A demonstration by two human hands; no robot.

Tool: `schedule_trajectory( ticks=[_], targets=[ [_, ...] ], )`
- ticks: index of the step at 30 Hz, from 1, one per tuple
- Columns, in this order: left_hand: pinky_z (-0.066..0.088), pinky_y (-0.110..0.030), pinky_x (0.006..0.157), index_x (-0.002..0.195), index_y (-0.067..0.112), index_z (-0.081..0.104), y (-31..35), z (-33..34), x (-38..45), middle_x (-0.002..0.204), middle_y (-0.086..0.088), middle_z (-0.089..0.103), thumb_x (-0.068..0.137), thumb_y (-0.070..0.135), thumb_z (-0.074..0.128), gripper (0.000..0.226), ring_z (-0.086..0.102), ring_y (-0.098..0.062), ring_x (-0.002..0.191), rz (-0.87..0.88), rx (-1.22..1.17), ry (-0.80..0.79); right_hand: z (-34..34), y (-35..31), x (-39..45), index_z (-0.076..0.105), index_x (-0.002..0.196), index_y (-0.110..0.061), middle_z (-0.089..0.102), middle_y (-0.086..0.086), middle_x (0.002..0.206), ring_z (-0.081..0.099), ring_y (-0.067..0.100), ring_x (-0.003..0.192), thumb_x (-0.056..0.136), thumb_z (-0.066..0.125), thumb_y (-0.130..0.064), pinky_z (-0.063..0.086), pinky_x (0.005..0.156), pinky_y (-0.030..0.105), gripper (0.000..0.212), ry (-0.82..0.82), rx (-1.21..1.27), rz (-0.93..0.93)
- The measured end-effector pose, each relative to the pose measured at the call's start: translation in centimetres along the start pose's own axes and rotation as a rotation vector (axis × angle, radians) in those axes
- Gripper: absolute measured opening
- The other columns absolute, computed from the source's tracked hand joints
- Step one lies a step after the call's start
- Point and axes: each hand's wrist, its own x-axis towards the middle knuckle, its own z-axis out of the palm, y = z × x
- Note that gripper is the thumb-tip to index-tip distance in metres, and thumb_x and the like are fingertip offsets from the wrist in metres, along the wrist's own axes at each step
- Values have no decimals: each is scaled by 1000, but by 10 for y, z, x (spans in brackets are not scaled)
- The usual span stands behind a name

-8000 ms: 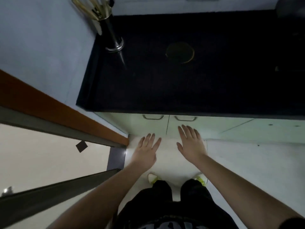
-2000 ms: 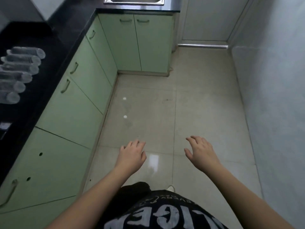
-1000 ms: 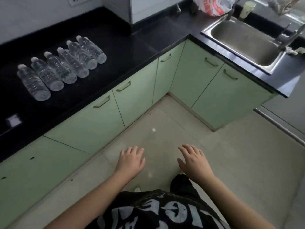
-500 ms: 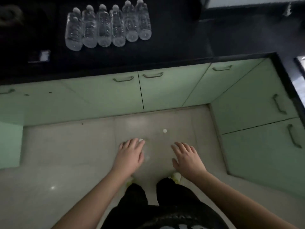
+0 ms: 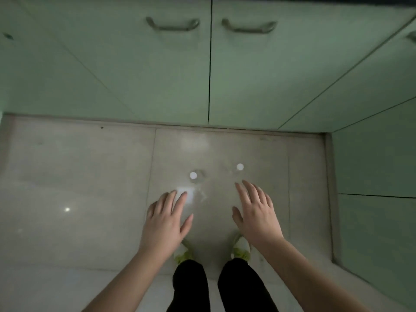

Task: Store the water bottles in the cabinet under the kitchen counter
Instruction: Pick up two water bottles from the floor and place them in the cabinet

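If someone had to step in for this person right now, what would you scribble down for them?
Left hand: open, holding nothing.
Right hand: open, holding nothing.
Both hang over the floor, in front of two shut cabinet doors, handles untouched.
Two white bottle caps show on the floor just ahead of the hands; the clear bottles under them are hard to make out.
Done: nothing stored that can be seen.
Left: open a door, put the bottles inside, close it.

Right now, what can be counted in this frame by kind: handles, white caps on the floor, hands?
Cabinet door handles fully in view: 2
White bottle caps on the floor: 2
Hands, both open and empty: 2, left hand, right hand
Total: 6
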Motion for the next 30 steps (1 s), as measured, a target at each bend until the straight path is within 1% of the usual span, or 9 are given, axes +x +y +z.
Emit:
schedule_trajectory(
  ticks=[4,9,14,19,21,23,26,28,30],
  targets=[
    [51,-45,88,133,13,55,-14,98,38,128,-16,58,87,43,44,56,56,-34,115,23,-26,84,89,26,35,30,148,-15,38,8,150,35,29,137,96,45,-40,29,111,43,60,48,41,35],
    [47,-47,98,143,13,41,-37,215,70,141,-14,51,88,51,49,68,49,-34,129,-42,-59,58,196,70,64,15,153,-17,18,8,160,15,26,147,96,41,-46,12,118,41,69,32,17,130],
    [35,-43,110,154,14,19,-51,303,91,155,-13,34,80,61,62,97,34,-29,142,-292,-297,45,279,118,93,8,153,-10,14,14,160,14,30,147,93,44,-50,13,119,44,80,54,-3,224],
    [27,-43,116,156,18,6,-61,361,129,162,-5,21,72,58,76,116,24,-23,147,-362,-548,83,333,153,142,2,153,-11,13,14,159,16,29,145,86,58,-51,17,116,44,96,115,240,329],
    [30,-47,116,156,18,9,-68,384,149,160,-6,24,67,56,81,121,27,-23,146,-392,-683,95,353,166,163,0,153,-13,13,13,158,19,30,145,83,65,-49,20,116,46,102,141,398,405],
    [38,-50,111,152,15,21,-78,405,172,153,-8,37,60,61,83,120,39,-25,139,-399,-815,125,370,176,183,-1,153,-16,13,11,158,22,30,144,78,72,-47,25,115,50,109,174,567,467],
    [51,-50,97,138,11,42,-92,433,201,129,-9,57,59,57,86,101,59,-26,119,-382,-928,126,387,188,206,10,152,-23,24,2,156,29,21,141,74,80,-37,31,112,42,106,218,792,493],
    [55,-40,91,131,14,47,-95,440,213,119,-3,63,60,54,87,91,64,-18,109,-383,-927,119,393,193,218,24,147,-25,40,-2,145,40,17,132,72,83,-29,36,104,33,95,244,870,467],
    [54,-29,87,126,20,49,-97,449,219,113,7,65,56,57,84,86,65,-11,104,-432,-902,92,397,194,228,34,141,-26,52,-5,132,49,15,121,70,85,-28,40,96,31,88,259,902,442]
  ],
)
